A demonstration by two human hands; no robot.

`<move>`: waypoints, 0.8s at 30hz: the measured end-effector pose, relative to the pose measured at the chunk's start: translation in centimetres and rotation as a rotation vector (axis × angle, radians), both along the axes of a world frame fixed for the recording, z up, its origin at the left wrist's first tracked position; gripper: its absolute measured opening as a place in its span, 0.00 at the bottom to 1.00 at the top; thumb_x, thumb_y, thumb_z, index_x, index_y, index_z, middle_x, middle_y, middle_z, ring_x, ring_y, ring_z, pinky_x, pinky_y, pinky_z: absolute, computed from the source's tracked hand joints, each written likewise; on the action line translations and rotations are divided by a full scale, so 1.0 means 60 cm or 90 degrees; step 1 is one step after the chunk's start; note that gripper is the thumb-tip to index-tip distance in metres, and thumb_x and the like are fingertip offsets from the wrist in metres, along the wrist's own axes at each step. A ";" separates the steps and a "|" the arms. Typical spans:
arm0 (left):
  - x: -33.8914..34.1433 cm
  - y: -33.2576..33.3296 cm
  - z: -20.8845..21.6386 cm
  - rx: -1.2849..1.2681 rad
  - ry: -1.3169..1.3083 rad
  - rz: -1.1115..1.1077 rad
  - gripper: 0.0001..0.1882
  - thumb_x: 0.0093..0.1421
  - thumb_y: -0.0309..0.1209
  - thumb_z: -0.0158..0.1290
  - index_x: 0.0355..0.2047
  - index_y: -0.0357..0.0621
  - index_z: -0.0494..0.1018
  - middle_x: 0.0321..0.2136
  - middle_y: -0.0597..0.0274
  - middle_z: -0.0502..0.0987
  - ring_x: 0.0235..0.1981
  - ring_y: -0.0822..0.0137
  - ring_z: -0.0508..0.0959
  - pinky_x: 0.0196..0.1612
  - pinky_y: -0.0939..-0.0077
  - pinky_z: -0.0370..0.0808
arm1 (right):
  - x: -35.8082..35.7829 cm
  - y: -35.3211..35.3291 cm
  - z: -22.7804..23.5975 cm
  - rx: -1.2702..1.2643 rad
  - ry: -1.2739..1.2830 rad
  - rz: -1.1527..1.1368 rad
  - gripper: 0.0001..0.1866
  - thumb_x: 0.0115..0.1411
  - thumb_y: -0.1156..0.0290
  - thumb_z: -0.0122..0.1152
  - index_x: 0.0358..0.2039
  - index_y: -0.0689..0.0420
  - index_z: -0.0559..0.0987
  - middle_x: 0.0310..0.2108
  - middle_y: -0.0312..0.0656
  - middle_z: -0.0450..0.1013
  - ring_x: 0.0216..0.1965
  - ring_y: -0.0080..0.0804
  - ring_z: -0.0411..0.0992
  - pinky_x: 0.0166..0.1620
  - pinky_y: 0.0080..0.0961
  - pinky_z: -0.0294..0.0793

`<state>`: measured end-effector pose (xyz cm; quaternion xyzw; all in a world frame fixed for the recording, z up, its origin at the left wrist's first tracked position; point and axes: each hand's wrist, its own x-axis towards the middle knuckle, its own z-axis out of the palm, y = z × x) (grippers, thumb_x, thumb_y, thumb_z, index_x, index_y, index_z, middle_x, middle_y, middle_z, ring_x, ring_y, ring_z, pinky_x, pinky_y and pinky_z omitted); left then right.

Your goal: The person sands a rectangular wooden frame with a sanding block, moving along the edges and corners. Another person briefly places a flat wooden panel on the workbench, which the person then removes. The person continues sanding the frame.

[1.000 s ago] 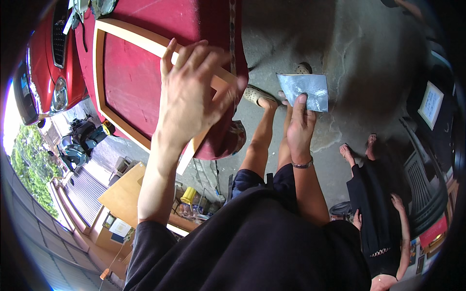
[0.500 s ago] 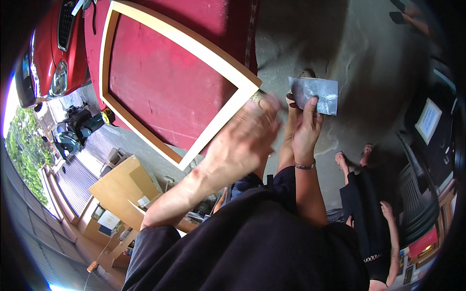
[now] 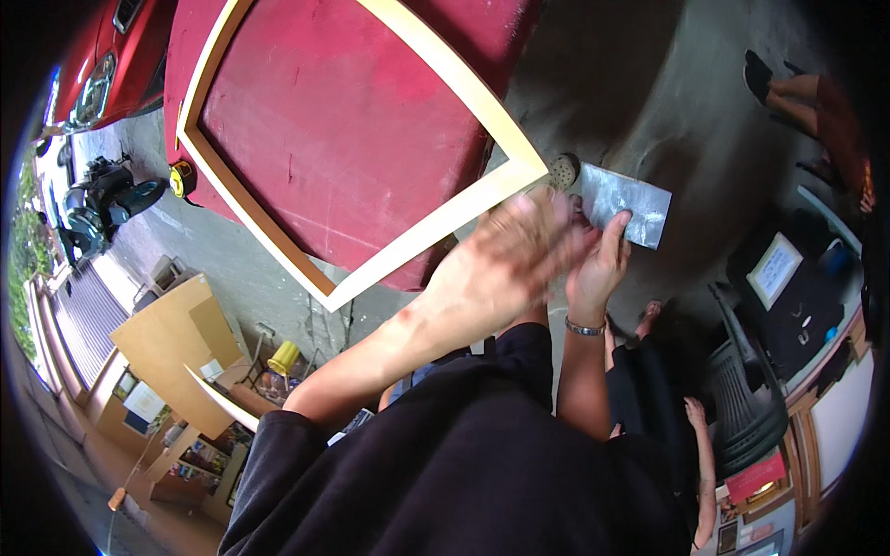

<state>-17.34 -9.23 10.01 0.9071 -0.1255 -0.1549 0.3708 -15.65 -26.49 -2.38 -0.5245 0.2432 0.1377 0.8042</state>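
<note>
My right hand (image 3: 598, 271) grips a thin grey rectangular sheet (image 3: 627, 199) with a shiny face, its thumb pressed on the near edge. My left hand (image 3: 514, 248) reaches across beside it and is smeared by motion, so its fingers cannot be made out. The fingertips are close to the sheet's left edge; whether they touch it cannot be told. A pale wooden frame (image 3: 422, 232), with mitred-looking corners, lies on the red tabletop (image 3: 334, 139). One of its corners points at the space just above my left hand.
A yellow and black tape measure (image 3: 183, 179) sits at the table's left edge. Left of it are a scooter (image 3: 97, 204) and a red car (image 3: 102, 69). Wooden boards (image 3: 171, 347) stand lower left. A dark chair (image 3: 746, 398) and another person (image 3: 663, 408) are at right.
My left hand has moved right, away from the frame's corner and closer to the sheet. The right hand keeps hold of the sheet, now slightly tilted. The whole view has shifted.
</note>
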 end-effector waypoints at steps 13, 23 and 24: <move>-0.267 0.360 -0.059 -0.144 0.109 0.982 0.27 0.67 0.44 0.62 0.55 0.35 0.71 0.44 0.56 0.79 0.44 0.68 0.78 0.47 0.72 0.76 | 0.028 0.025 0.067 0.442 0.001 0.149 0.27 0.75 0.49 0.45 0.66 0.53 0.68 0.65 0.46 0.68 0.59 0.44 0.68 0.60 0.47 0.67; -0.243 0.239 -0.056 0.047 0.025 0.906 0.16 0.61 0.33 0.65 0.35 0.35 0.70 0.26 0.59 0.78 0.28 0.72 0.76 0.36 0.74 0.75 | 0.185 -0.017 0.091 0.334 -0.039 0.242 0.29 0.74 0.51 0.49 0.66 0.57 0.67 0.63 0.50 0.69 0.56 0.52 0.70 0.61 0.49 0.69; -0.242 0.217 -0.054 0.030 0.032 0.900 0.18 0.60 0.34 0.67 0.37 0.36 0.69 0.25 0.61 0.78 0.27 0.73 0.75 0.35 0.75 0.75 | 0.214 -0.023 0.092 0.360 -0.038 0.254 0.28 0.74 0.53 0.50 0.66 0.57 0.67 0.63 0.50 0.69 0.57 0.52 0.70 0.61 0.50 0.68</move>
